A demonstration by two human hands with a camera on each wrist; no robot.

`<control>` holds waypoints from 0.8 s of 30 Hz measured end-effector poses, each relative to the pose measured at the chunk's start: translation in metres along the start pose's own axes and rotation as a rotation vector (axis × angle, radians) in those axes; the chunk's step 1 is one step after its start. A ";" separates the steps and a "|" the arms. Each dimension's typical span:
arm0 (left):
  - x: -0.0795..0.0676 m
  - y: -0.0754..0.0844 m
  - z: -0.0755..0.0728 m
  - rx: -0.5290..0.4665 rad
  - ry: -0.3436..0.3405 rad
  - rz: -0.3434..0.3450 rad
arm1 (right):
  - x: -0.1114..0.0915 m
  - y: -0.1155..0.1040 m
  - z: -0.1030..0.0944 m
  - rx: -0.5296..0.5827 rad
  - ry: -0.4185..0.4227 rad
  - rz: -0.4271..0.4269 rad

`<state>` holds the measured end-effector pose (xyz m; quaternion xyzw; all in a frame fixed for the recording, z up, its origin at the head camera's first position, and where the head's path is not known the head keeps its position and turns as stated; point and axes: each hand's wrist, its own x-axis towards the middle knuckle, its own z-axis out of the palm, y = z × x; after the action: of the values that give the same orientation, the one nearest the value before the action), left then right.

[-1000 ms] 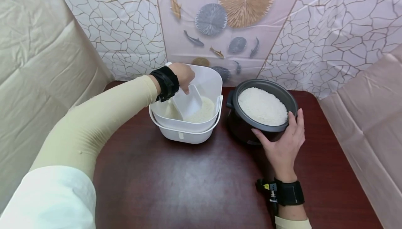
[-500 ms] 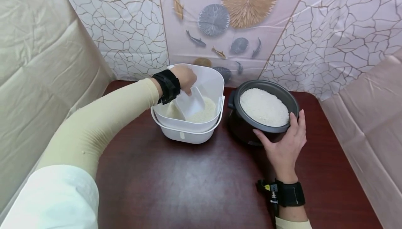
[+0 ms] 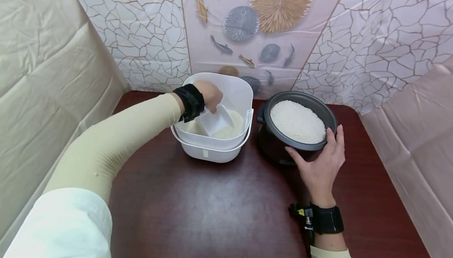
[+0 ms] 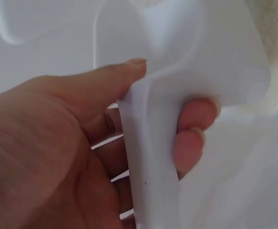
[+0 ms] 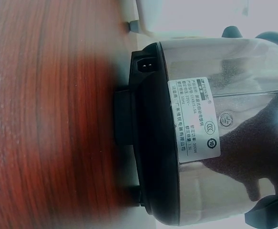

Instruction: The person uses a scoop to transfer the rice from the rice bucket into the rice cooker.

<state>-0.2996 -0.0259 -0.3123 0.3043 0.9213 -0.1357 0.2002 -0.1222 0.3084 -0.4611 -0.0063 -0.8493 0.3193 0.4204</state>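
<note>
My left hand [image 3: 209, 96] reaches into a white rice bin [image 3: 212, 155] and grips a white scoop [image 3: 216, 121] by its handle. In the left wrist view, the thumb lies along the top of the handle and the fingers wrap round from below. The scoop is tilted, its front end down at the loose rice [image 3: 235, 126] in the bin. My right hand [image 3: 323, 163] holds the near right side of a dark rice cooker [image 3: 270, 142], fingertips at the rim and thumb at the front. White rice [image 3: 297, 121] fills much of the cooker's pot.
Bin and cooker stand side by side at the back of a dark red-brown table [image 3: 212, 207]. A patterned cloth [image 3: 148, 26] hangs behind them. The right wrist view shows the cooker's power socket [image 5: 147, 65] and its label [image 5: 194, 119].
My left hand and the scoop have sunk slightly lower into the bin. The right hand keeps its place on the cooker; the head view has shifted a little.
</note>
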 end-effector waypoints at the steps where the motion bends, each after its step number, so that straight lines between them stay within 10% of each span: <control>1: -0.001 0.001 0.002 -0.017 -0.010 -0.005 | 0.000 0.000 0.000 -0.001 0.001 0.000; 24: 0.009 -0.004 0.012 -0.024 0.041 0.061 | -0.003 0.006 0.002 0.000 0.017 -0.017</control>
<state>-0.3048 -0.0290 -0.3264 0.3324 0.9171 -0.1125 0.1890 -0.1232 0.3109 -0.4671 -0.0015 -0.8456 0.3158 0.4304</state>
